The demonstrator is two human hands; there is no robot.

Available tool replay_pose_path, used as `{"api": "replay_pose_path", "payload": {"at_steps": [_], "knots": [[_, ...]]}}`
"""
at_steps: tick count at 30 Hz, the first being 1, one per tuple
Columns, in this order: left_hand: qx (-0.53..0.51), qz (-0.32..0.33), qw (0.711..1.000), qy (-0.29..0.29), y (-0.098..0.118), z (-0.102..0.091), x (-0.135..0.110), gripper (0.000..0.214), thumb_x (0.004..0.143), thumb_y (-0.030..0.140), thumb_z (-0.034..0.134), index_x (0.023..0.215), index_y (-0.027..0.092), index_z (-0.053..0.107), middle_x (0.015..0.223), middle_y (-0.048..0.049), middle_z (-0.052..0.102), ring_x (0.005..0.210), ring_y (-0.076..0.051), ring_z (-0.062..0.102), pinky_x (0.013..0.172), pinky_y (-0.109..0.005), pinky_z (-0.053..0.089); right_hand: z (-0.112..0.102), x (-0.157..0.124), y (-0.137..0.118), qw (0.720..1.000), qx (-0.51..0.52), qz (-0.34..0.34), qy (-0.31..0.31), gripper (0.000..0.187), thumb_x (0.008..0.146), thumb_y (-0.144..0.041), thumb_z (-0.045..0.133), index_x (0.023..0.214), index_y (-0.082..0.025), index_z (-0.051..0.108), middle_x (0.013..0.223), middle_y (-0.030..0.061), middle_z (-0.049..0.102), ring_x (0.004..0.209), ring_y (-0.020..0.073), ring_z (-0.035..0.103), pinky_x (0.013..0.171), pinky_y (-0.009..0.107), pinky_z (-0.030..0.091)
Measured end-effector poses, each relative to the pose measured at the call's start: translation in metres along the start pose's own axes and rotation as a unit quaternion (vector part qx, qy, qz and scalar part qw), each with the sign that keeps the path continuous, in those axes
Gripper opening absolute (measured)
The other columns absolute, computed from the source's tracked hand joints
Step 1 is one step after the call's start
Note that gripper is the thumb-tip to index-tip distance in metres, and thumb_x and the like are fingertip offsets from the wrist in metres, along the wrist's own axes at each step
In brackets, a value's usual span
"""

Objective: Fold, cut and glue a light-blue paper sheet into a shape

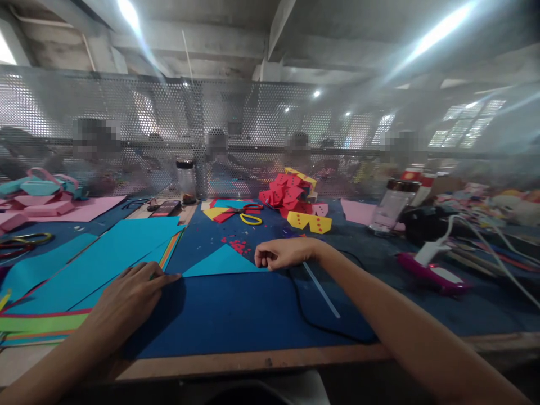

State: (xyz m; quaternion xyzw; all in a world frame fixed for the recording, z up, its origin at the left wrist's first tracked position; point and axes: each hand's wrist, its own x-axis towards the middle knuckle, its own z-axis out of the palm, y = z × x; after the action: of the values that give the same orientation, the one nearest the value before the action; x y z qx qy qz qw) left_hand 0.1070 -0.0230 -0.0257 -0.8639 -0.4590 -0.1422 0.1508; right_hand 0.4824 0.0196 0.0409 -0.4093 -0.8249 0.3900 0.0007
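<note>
Perforated panels [240, 112] back blue matting [236, 320]; right grip [291, 253] pinches paper triangle [223, 263], left grip [133, 289] unclear.

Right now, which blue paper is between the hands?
The blue triangle, spanning left hand to right hand; other blue sheets lie at left or farther back, by the scissors.

Place: a paper-craft workshop shared by several people
Overhead: bare grey concrete beam [282, 31], long white strip light [442, 29]
Partition: perforated grey metal screen [244, 112], blurred people [99, 166] behind it
Worktop: wood-edged desk [236, 361] covered with a blue mat [228, 320]
Cutting: red-and-yellow-handled scissors [242, 210]
Paper stock: stacked bright blue sheets [113, 247]
Cut pieces: heaped red dotted paper shapes [287, 191]
Scraps: tiny red paper bits [239, 246]
</note>
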Motion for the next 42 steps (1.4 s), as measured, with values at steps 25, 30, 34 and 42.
{"api": "replay_pose_path", "payload": {"at_steps": [25, 30, 34, 42], "knots": [[-0.055, 0.013, 0.998, 0.018, 0.003, -0.004, 0.002, 0.036, 0.097, 0.021, 0.038, 0.107, 0.024, 0.071, 0.091, -0.0085, 0.067, 0.091, -0.026, 0.063, 0.079, -0.041, 0.049, 0.038, 0.022, -0.022, 0.968, -0.112, 0.069, 0.214, 0.031, 0.081, -0.041, 0.068, 0.099, -0.017, 0.066, 0.092, 0.0056, 0.07, 0.078, 0.018, 0.062, 0.063, 0.026, 0.039], [-0.067, -0.003, 0.998, 0.019, 0.005, -0.008, 0.004, 0.034, 0.095, 0.022, 0.04, 0.102, 0.023, 0.073, 0.093, -0.0084, 0.069, 0.093, -0.026, 0.063, 0.084, -0.043, 0.049, 0.043, 0.021, -0.025, 0.97, -0.116, 0.023, 0.212, 0.032, 0.079, -0.041, 0.072, 0.101, -0.018, 0.066, 0.095, 0.0055, 0.067, 0.079, 0.0171, 0.06, 0.066, 0.025, 0.041], [-0.105, -0.013, 0.994, 0.041, 0.003, -0.009, 0.005, 0.031, 0.096, 0.027, 0.042, 0.101, 0.024, 0.072, 0.097, -0.007, 0.071, 0.095, -0.026, 0.064, 0.084, -0.04, 0.05, 0.045, 0.022, -0.026, 0.972, -0.094, 0.005, 0.214, 0.013, 0.079, -0.029, 0.072, 0.085, -0.018, 0.067, 0.086, 0.0028, 0.067, 0.078, 0.0157, 0.06, 0.066, 0.025, 0.04], [-0.365, -0.117, 0.922, 0.058, 0.041, -0.039, 0.019, 0.029, 0.089, 0.045, 0.055, 0.097, 0.027, 0.076, 0.092, -0.0029, 0.077, 0.088, -0.022, 0.07, 0.079, -0.033, 0.054, 0.04, 0.017, -0.04, 0.96, 0.051, -0.011, 0.277, 0.012, 0.079, -0.027, 0.071, 0.08, -0.016, 0.066, 0.08, 0.0021, 0.067, 0.075, 0.0144, 0.059, 0.068, 0.026, 0.042]]}}
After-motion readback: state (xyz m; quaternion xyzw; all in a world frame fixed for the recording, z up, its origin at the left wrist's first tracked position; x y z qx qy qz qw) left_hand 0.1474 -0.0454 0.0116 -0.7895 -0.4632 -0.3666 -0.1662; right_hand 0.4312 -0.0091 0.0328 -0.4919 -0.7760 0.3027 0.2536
